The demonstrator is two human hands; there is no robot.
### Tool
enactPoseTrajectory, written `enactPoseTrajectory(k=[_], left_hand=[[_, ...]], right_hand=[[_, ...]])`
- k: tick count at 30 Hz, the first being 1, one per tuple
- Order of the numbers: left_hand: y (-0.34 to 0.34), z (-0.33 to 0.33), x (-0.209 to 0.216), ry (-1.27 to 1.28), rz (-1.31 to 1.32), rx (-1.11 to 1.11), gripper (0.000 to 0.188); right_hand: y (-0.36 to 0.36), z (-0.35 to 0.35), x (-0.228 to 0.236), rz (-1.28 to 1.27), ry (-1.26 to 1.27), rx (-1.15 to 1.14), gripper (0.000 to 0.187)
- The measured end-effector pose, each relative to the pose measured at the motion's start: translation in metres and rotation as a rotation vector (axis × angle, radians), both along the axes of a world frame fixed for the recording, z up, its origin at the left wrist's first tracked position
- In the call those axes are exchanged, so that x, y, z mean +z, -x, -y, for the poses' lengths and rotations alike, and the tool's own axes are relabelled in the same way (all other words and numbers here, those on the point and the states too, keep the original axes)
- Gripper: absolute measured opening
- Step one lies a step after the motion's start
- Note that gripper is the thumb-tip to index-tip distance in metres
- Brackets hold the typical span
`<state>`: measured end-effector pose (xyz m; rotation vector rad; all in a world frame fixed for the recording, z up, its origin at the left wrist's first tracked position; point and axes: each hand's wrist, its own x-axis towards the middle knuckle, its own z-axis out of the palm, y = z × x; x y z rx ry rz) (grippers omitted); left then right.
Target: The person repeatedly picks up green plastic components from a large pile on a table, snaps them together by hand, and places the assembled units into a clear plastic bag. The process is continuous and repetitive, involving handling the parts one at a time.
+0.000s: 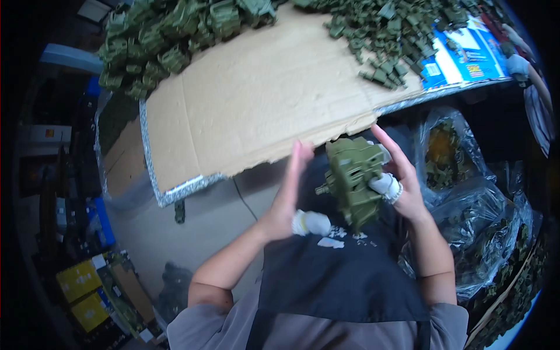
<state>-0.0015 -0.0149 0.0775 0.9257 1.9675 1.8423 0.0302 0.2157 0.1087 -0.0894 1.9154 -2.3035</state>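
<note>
An olive-green molded plastic toy part point(354, 175) with ridges, slots and a small peg is held upright over my lap. My right hand point(406, 185) grips it from the right side, its thumb wrapped in a white cover and its index finger stretched out past the part. To the left of it, my left hand point(287, 204) is open and apart from the part, fingers raised and somewhat blurred, with a white cover on its thumb too. White scraps point(331, 242) lie on the dark apron point(344, 280) just below.
A cardboard-covered table point(262, 99) stands in front, its ragged edge close to my fingers. Large green parts point(169, 46) pile up far left, smaller ones point(396, 35) far right. Clear plastic bags point(478, 221) of green parts sit at right. Another person's hand point(518, 65) shows far right.
</note>
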Motion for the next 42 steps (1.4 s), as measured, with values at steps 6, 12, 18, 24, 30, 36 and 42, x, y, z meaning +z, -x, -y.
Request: enactPoseTrajectory(k=[6,12,18,24,30,36,42], left_hand=[[0.000,-0.042,0.008,-0.037,0.041,0.000,0.074],[0.021,-0.040,0.044,0.236,-0.538,-0.178,0.067],[0.045,-0.024,0.051,-0.070,-0.238,-0.124,0.134],[0.052,-0.038,0.057,0.050,-0.241,-0.100,0.110],[0.138,-0.053,0.087,0.365,-0.837,0.304,0.112],[0.302,0.042,0.154,0.965,-0.971,1.256,0.096],[0.336,0.074,0.158,0.756,-1.116,1.219,0.055]], right_hand=[[-0.002,-0.024,0.033,-0.647,-0.713,-0.103,0.071],[-0.013,-0.039,0.068,-0.592,-0.691,0.046,0.067],[-0.025,-0.065,0.058,-0.411,-0.313,-0.177,0.066],[-0.036,-0.081,0.034,-0.426,-0.388,-0.327,0.056],[0.029,-0.161,0.051,-0.669,-0.763,-0.918,0.048],[0.144,-0.378,-0.035,-0.540,-1.108,-1.354,0.049],[0.184,-0.389,-0.051,-0.513,-1.308,-0.928,0.069]])
